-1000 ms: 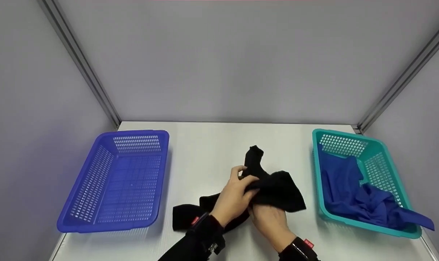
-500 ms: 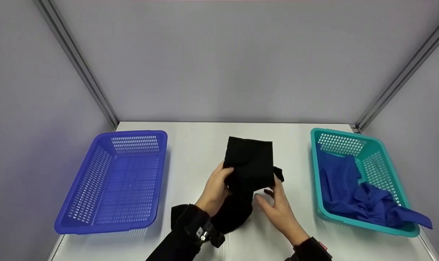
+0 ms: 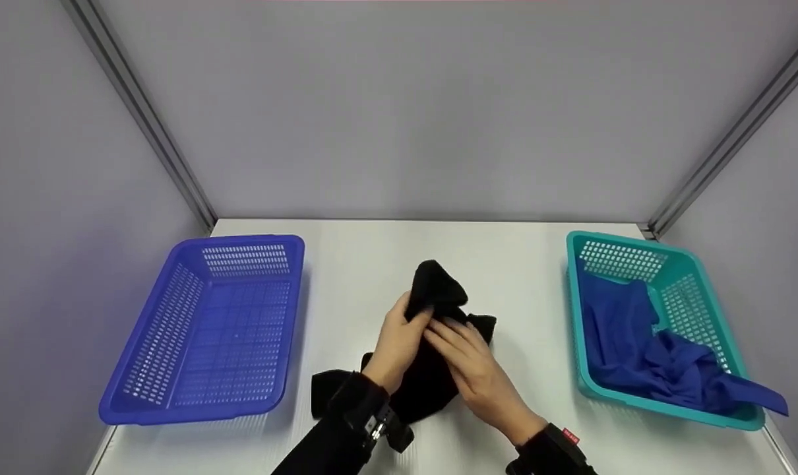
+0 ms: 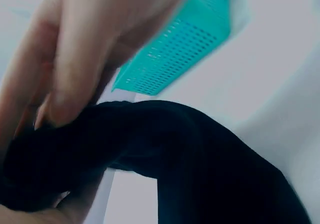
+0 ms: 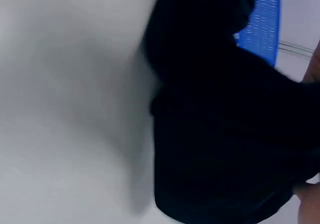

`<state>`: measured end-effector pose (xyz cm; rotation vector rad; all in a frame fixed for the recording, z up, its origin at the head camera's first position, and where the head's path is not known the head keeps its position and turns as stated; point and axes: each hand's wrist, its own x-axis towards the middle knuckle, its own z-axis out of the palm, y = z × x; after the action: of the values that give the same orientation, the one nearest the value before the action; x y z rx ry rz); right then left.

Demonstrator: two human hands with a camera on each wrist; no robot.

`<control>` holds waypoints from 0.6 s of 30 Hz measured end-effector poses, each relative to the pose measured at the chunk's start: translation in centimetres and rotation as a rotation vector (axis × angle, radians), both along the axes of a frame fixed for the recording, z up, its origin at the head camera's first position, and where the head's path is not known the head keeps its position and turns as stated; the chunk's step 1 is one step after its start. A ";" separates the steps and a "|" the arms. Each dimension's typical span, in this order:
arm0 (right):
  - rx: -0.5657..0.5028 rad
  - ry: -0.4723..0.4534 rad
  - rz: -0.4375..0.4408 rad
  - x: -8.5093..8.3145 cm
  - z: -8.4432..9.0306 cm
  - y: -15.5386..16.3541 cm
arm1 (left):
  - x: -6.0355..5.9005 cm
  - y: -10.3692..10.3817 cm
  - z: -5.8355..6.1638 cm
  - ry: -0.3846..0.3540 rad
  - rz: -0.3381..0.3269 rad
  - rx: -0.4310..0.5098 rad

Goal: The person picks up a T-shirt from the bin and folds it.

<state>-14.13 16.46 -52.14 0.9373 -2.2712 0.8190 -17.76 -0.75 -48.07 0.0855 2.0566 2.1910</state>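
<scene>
Left hand: the left hand (image 3: 399, 336) curls its fingers round a bunched upper fold of the black cloth (image 3: 432, 369), thumb and fingers closed on the fabric; the left wrist view shows a fingertip (image 4: 65, 98) pressing into the dark fold.
Right hand: the right hand (image 3: 468, 366) lies over the cloth just beside the left hand, fingers reaching to the fold and bent onto it, gripping the fabric where the two hands meet.
Black cloth: it sits on the white table (image 3: 518, 277) between the two baskets, partly lifted in the hands, with its lower end trailing on the table toward the left sleeve (image 3: 346, 429).
Writing: a small red tag (image 3: 570, 437) shows on the right wrist strap; its letters are too small to read.
Change: half a second ago the cloth was held up as a flat spread panel with the hands apart at its sides; now it is gathered into a rounded bunch and the hands have come together on it.
Blue basket: the blue basket (image 3: 175, 330) stands left of the cloth, well apart from it.
Teal basket: the teal basket (image 3: 692, 264) stands to the right, holding a crumpled blue cloth (image 3: 636, 349) whose end hangs over the near right rim.
</scene>
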 end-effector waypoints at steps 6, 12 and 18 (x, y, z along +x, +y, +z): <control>-0.158 -0.370 -0.127 -0.7 -0.3 1.7 | -0.1 -0.8 0.3 -0.045 -0.063 0.152; -0.278 -0.346 -0.201 -1.4 -0.8 3.6 | -0.5 -1.4 1.3 -0.005 -0.037 0.105; -0.497 -0.352 -0.107 -1.7 0.2 6.8 | -2.1 -4.0 3.4 0.049 0.141 0.088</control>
<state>-15.84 23.23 -51.96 0.4657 -2.2050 1.5041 -19.90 -4.72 -44.65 0.0037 2.0497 2.3858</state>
